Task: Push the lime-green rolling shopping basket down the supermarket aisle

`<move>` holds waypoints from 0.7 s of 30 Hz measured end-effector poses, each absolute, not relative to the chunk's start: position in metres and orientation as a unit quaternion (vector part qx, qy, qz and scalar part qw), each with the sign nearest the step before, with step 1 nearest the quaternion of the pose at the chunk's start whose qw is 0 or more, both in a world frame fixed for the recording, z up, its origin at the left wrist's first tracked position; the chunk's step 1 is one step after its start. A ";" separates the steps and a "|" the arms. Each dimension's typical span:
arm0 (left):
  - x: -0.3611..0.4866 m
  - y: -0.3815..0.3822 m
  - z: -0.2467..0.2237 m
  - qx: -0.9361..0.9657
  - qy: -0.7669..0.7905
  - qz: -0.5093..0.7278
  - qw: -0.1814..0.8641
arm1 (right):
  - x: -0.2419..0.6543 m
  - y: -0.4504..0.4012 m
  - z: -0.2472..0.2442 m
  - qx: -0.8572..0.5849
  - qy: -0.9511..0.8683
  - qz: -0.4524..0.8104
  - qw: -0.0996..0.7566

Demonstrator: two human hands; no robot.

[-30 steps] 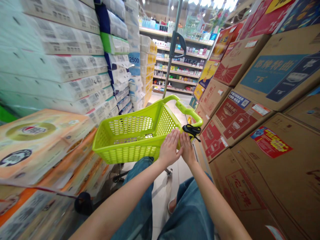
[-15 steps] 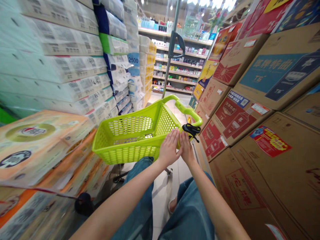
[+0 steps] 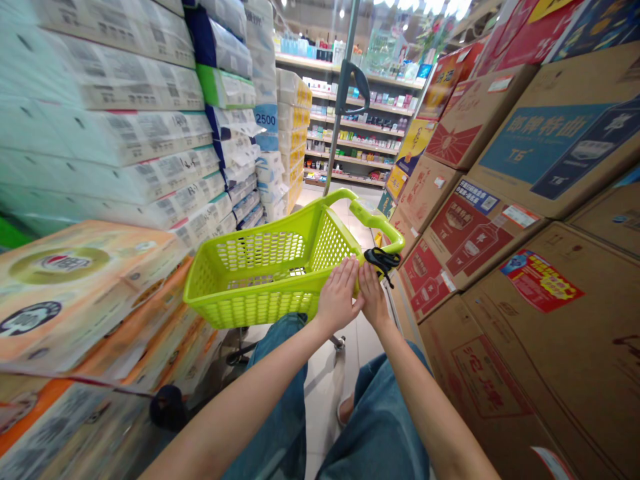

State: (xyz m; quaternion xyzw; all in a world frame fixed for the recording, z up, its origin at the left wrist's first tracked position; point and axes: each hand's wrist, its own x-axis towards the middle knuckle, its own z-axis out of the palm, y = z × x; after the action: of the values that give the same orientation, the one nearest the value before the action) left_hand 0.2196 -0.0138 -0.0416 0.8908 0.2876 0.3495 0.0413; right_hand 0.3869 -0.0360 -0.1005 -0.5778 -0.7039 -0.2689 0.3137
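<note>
A lime-green shopping cart stands sideways in front of me, its basket showing nothing inside. Over its near side rim, close to the handle end, lies my left hand with the fingers stretched out. Beside it, touching it, my right hand rests on the rim near the handle, fingers straight and flat. The lime-green handle rises just beyond. A black strap bundle hangs on the cart right by my right fingertips.
Stacked paper packs and orange boxes line the left. Cardboard boxes are piled high on the right. Ahead stands a glass door with a dark handle, and behind it are stocked shelves. Tiled floor shows between my legs.
</note>
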 end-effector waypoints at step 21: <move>0.219 -0.013 -0.042 0.887 0.289 0.359 0.039 | 0.411 -0.035 -0.077 -0.625 -0.630 -0.271 0.372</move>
State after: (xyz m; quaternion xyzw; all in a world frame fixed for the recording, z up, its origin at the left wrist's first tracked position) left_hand 0.2191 -0.0128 -0.0423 0.8867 0.2888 0.3588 0.0391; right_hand 0.4113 -0.0348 -0.0767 -0.6252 -0.6302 -0.2711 0.3721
